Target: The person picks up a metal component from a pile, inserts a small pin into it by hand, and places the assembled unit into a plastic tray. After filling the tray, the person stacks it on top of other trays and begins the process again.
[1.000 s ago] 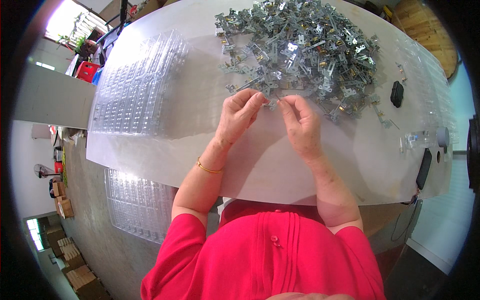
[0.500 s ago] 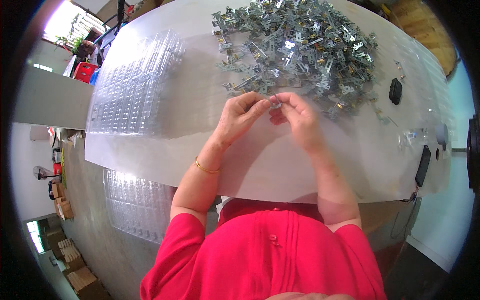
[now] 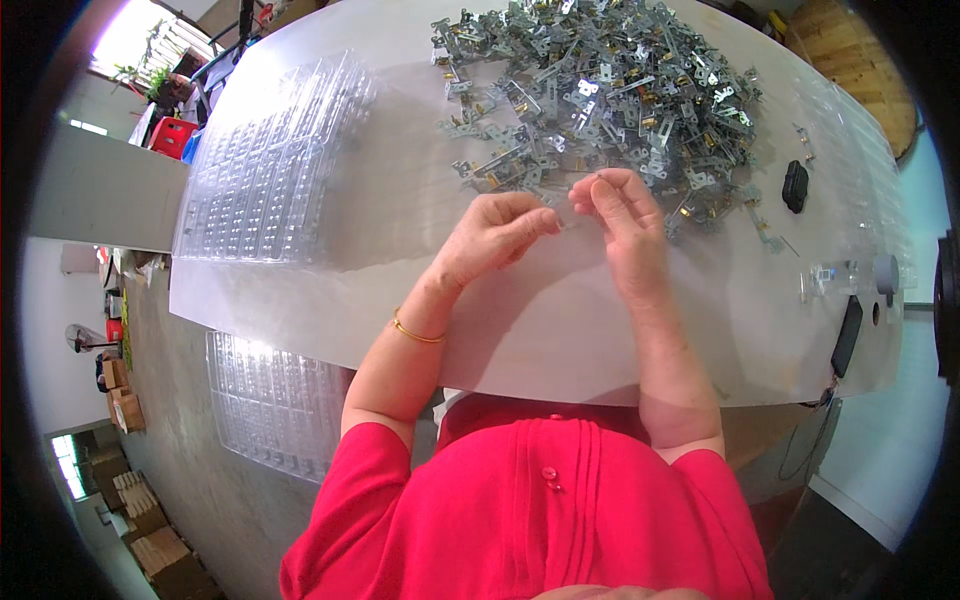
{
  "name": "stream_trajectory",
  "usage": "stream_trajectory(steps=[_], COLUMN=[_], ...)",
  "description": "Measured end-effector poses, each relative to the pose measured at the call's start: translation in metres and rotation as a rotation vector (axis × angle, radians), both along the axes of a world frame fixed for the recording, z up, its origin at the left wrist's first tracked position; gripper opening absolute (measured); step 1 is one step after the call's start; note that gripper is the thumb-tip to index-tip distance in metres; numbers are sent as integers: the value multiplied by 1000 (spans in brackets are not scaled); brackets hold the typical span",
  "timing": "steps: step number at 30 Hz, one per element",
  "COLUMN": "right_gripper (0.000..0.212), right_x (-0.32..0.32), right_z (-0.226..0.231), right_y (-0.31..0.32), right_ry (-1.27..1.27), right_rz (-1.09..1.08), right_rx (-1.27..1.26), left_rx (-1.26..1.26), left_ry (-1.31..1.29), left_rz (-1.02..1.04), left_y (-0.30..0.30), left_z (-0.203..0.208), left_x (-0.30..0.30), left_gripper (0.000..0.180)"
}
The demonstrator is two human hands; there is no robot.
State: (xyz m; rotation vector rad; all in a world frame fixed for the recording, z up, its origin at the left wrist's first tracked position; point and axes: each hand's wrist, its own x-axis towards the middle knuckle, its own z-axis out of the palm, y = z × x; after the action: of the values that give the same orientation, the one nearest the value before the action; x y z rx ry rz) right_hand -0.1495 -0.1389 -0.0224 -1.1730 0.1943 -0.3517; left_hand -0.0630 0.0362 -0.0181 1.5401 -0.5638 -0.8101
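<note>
A large heap of small metal brackets (image 3: 610,95), silver with some brass-coloured bits, covers the far middle of the white table. My left hand (image 3: 495,235) hovers over the table just on the near side of the heap, thumb and fingers pressed together; whatever sits in the pinch is hidden. To its right, at the heap's near edge, my right hand (image 3: 630,225) has thumb and fingertips closed together. A thin wire-like line shows by those fingertips, too fine to name. The two hands are a little apart.
Stacked clear plastic trays (image 3: 270,170) lie on the left of the table, and more trays (image 3: 275,400) sit lower beside it. At the right are a black case (image 3: 795,187), a clear bottle (image 3: 835,278) with a grey cap and a black phone-like object (image 3: 847,335).
My hands were together over a small metal piece and have now parted. The right hand has moved right; the left has dropped slightly lower. The metal piece no longer shows between them.
</note>
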Motion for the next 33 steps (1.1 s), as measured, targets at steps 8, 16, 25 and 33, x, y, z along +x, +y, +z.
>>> stream_trajectory(steps=[8,16,25,33], right_gripper=[5,7,12,12], right_x=[-2,-2,3,3], right_z=[7,0,-9,-6], right_y=[5,8,-3,10], right_ry=[-202,-154,-53,99], right_rz=[27,57,-70,9], right_rx=[-534,-168,358,243], left_rx=[-64,-297,-497,-586], left_ry=[298,636,114,93], left_rz=[94,-127,114,162], left_y=[1,7,-5,-5], left_z=[3,-15,-7,-20], left_x=[7,20,4,10], left_gripper=[36,60,48,37])
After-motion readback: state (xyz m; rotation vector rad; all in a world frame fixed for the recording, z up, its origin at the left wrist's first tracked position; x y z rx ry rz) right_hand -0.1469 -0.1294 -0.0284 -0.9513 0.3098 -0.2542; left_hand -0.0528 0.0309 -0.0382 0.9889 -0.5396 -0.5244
